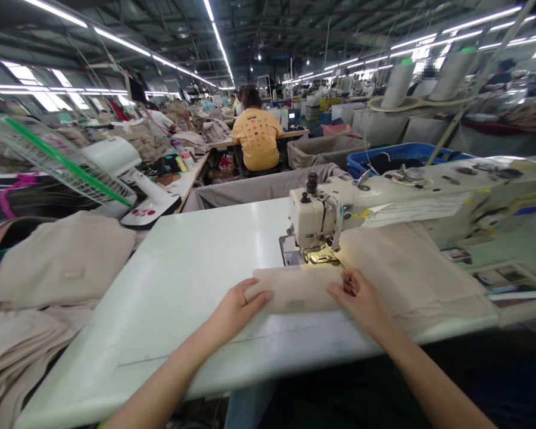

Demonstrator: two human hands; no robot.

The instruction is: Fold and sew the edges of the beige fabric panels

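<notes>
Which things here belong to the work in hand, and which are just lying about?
Seemingly in the work:
- cloth, left hand gripping one end, right hand at the other
- sewing machine
- table
- probably right stack, similarly coloured

Seemingly just about:
- fan
- blue basket

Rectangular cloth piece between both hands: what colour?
The rectangular cloth piece is pale beige, clearest in the head view.

Fabric panel (301, 291): matt, smooth. Tabletop (196, 268): glossy, smooth. Machine plate (322, 258): shiny metal. Fan base (150, 210): plastic.
</notes>
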